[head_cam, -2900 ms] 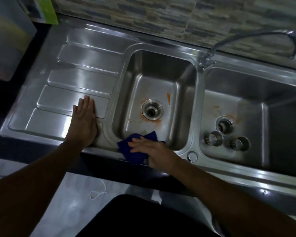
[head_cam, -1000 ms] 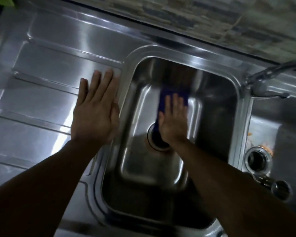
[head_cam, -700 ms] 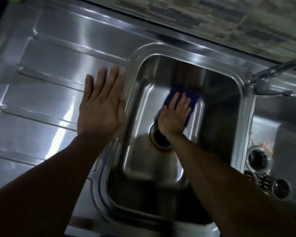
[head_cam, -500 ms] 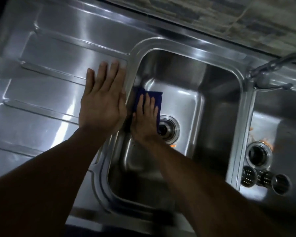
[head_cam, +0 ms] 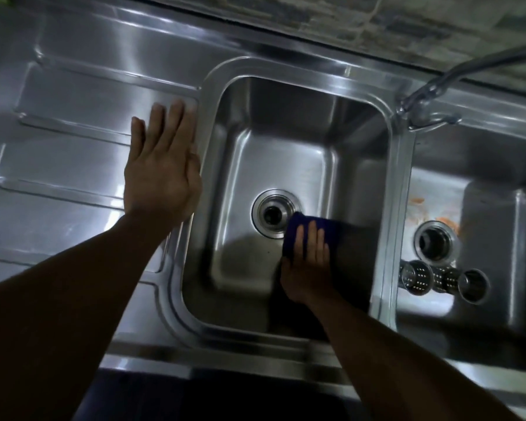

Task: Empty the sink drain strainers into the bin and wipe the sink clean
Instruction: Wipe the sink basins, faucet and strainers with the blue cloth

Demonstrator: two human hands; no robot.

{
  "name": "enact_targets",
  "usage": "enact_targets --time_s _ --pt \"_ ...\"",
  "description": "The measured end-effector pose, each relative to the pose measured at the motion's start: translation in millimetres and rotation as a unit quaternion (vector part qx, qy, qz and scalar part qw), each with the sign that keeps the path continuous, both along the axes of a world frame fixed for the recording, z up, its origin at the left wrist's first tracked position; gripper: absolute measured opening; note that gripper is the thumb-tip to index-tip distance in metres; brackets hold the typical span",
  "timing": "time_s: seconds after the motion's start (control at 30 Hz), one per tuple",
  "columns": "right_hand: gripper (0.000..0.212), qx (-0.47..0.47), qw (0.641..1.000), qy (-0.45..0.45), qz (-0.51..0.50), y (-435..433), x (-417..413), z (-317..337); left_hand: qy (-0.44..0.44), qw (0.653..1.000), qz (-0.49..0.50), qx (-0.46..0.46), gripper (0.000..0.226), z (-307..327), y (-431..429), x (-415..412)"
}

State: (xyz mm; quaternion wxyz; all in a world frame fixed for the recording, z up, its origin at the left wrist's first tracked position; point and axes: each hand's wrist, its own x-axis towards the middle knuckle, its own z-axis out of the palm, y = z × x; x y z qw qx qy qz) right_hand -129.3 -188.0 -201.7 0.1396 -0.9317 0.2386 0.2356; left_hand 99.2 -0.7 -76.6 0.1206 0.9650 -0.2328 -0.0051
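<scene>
Head view, looking down on a steel double sink; dim light, some blur at the frame edges.

Left hand point(head_cam: 161, 174) lies flat on the draining board point(head_cam: 73, 147), palm down, fingers straight and together, holding nothing; its little-finger side runs along the raised rim of the left basin point(head_cam: 286, 132).

Right hand point(head_cam: 308, 265) reaches down into the left basin; fingers straight, pressing a dark blue cloth point(head_cam: 299, 230) flat against the basin floor; nothing is clenched, the cloth is pinned under the fingers rather than gripped; the cloth shows past the fingertips and to either side of them; its far-left corner overlaps the edge of the left drain point(head_cam: 272, 214); that drain opening is bare, with no strainer seated in it; the basin floor around it looks free of marks, though the near part is in shadow.

Right basin point(head_cam: 498, 238) has its own open drain point(head_cam: 434, 241); orange residue point(head_cam: 447, 221) lies just beyond that drain, with a second smear further up the floor; two perforated metal strainers lie on their sides just on the near side of the drain, first strainer point(head_cam: 415, 276) to the left, second strainer point(head_cam: 472, 285) to the right with its open mouth facing up; the two are side by side, and whether they touch I cannot tell.

Faucet point(head_cam: 431, 89) rises from the divider between the basins and arcs off to the right; tiled wall point(head_cam: 377, 22) runs behind the sink.
</scene>
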Motion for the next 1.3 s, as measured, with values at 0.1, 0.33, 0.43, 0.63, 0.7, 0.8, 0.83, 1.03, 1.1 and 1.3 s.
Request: enact_targets --time_s 0.1,0.33,0.43,0.63,0.7,0.8,0.83,1.03,1.1,1.3 --pt "0.08 -0.023 0.998 -0.05 -0.019 -14.8 31.7 -6.7 0.001 1.0 0.004 -0.001 0.059 0.0 0.0 0.0" --pt "0.088 -0.024 0.998 -0.056 -0.035 -31.4 158.3 -19.7 -0.005 1.0 0.011 0.007 0.057 -0.9 -3.2 -0.5" --pt "0.082 0.037 0.996 -0.073 0.042 19.1 175.4 -8.3 -0.009 1.0 0.006 0.012 0.058 -1.6 -2.0 -0.1" --pt "0.087 0.165 0.973 -0.027 0.161 85.8 92.4 14.5 -0.014 1.0 -0.005 0.007 0.058 1.4 -1.7 -1.8" --pt "0.088 0.171 0.956 0.01 0.238 70.1 57.2 12.4 -0.016 1.0 -0.004 0.003 0.058 4.3 -2.2 -3.1" --pt "0.096 0.115 0.965 0.029 0.234 43.6 17.8 7.5 -0.01 1.0 -0.005 0.006 0.058 6.5 -3.0 -3.2" --pt "0.1 0.094 0.976 0.036 0.192 35.6 8.9 5.6 -0.007 1.0 -0.006 0.007 0.058 6.8 -2.9 -2.6" --pt "0.098 0.014 1.0 -0.003 0.017 -35.8 42.5 -7.2 -0.02 1.0 -0.01 0.006 0.056 4.3 -1.5 -1.7" --pt "0.095 -0.002 1.0 -0.014 0.022 -59.3 88.0 -12.6 -0.018 1.0 -0.013 0.007 0.056 1.6 -0.9 -0.4" --pt "0.1 -0.014 0.999 -0.013 0.033 -75.9 137.3 -6.7 -0.023 1.0 -0.02 0.007 0.057 -2.9 0.7 2.0"
